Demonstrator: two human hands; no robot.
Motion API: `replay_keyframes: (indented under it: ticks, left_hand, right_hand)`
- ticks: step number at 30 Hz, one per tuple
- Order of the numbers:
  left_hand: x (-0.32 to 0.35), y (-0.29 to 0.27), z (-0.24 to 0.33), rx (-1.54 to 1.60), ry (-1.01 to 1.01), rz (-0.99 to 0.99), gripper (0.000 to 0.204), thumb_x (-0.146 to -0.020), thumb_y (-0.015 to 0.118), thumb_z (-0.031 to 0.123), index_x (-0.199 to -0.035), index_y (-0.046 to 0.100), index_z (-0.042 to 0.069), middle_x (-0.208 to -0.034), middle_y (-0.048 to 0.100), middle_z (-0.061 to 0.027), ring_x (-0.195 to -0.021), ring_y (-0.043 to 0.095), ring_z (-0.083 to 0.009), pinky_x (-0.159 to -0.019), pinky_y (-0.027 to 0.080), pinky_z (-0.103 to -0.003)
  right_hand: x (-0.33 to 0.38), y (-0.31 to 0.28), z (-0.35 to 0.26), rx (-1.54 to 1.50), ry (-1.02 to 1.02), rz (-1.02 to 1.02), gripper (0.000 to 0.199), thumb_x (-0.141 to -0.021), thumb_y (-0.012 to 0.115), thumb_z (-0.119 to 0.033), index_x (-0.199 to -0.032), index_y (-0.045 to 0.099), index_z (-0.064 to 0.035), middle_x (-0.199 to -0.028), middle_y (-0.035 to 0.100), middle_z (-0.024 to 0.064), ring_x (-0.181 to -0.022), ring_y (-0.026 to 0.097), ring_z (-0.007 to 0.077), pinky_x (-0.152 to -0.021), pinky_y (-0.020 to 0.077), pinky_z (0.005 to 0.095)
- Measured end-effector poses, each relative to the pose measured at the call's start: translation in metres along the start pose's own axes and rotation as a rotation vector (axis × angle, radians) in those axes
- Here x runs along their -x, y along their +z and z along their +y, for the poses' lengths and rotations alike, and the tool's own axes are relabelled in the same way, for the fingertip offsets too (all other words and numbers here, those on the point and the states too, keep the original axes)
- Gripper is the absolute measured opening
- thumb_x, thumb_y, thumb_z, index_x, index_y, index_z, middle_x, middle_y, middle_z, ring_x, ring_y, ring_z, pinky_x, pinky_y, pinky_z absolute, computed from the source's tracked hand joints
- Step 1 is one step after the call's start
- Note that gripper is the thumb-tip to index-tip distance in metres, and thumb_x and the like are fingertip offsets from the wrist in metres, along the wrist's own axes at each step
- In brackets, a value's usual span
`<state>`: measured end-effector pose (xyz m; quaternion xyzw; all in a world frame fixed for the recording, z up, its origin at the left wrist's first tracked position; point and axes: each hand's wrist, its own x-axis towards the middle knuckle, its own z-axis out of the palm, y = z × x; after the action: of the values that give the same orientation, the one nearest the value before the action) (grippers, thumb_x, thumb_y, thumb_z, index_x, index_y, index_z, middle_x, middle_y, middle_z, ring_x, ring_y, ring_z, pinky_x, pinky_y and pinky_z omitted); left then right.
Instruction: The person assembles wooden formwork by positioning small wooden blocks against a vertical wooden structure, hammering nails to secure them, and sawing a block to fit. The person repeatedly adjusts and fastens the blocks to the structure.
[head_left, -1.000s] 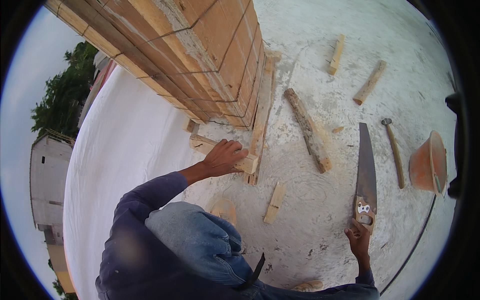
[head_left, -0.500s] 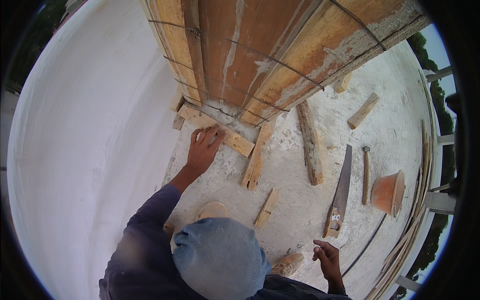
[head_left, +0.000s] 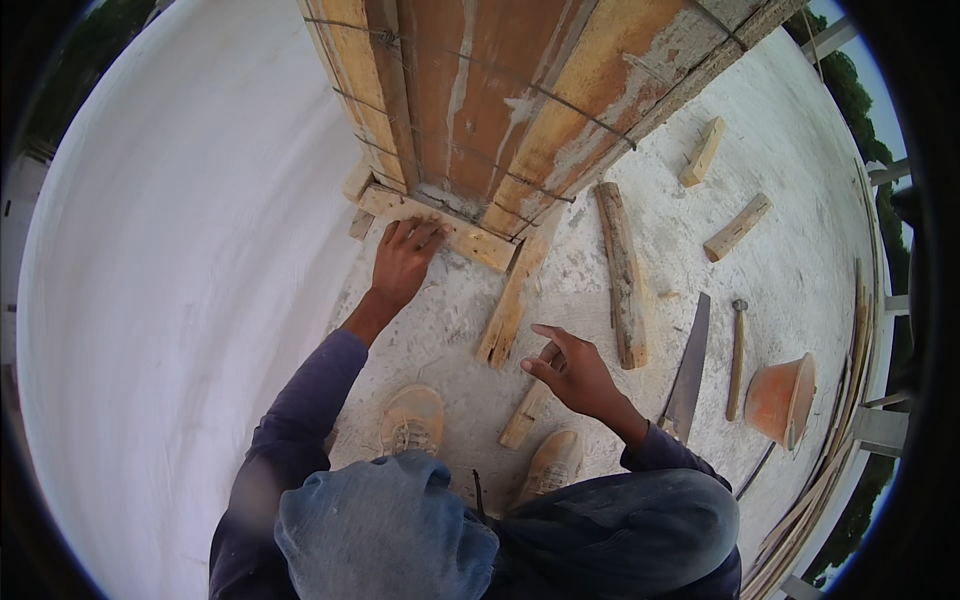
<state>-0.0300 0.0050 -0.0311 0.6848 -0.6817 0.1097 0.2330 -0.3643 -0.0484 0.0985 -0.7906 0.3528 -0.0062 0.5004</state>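
A short wooden board (head_left: pixel 485 247) lies across the foot of a column form made of upright planks (head_left: pixel 555 110) bound with wire. My left hand (head_left: pixel 400 265) has its fingers curled over the middle of this board, gripping it against the form. Between the fingers, small details are hidden. My right hand (head_left: pixel 580 375) hovers over the floor with thumb and fingers apart and nothing in them. Just beyond it, a wood piece (head_left: pixel 508 310) runs from the board's right end toward me. A small wood block (head_left: pixel 525 415) lies below the right hand, partly covered by it.
To the right lie a rough timber (head_left: pixel 622 275), a handsaw (head_left: pixel 688 365) and a hammer (head_left: pixel 737 360). An orange bucket (head_left: pixel 778 400) stands near long poles (head_left: pixel 835 430) along the edge. Two offcuts lie farther back. A white wall (head_left: pixel 190 280) rises on the left.
The board's right end has swung in closer to the form's base, with my left hand on it. My right hand has come in from the lower right toward the middle.
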Motion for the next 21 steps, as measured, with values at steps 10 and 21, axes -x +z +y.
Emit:
replay_keyframes:
  ticks: [10, 21]
  left_hand:
    - [-0.024, -0.020, -0.010, -0.024, 0.098, -0.144, 0.033, -0.087, 0.075, 0.011, -0.119, 0.078, 0.014, -0.123, 0.075, -0.0030, -0.106, 0.069, -0.0234, -0.088, 0.059, -0.039]
    - [-0.013, -0.013, -0.016, 0.069, 0.091, -0.142, 0.045, -0.086, 0.069, 0.007, -0.130, 0.073, 0.012, -0.135, 0.069, -0.0035, -0.112, 0.065, -0.0229, -0.095, 0.056, -0.039]
  right_hand:
    - [-0.095, 0.065, 0.045, -0.003, 0.132, 0.483, 0.103, -0.087, 0.088, -0.039, -0.158, 0.028, 0.0081, -0.121, 0.045, 0.0212, -0.103, 0.062, 0.0291, -0.081, 0.0577, 0.0395]
    - [-0.111, 0.075, 0.033, 0.097, 0.249, 0.479, 0.106, -0.077, 0.089, -0.028, -0.152, 0.027, 0.0130, -0.125, 0.041, 0.0229, -0.110, 0.058, 0.0404, -0.088, 0.0569, 0.0484]
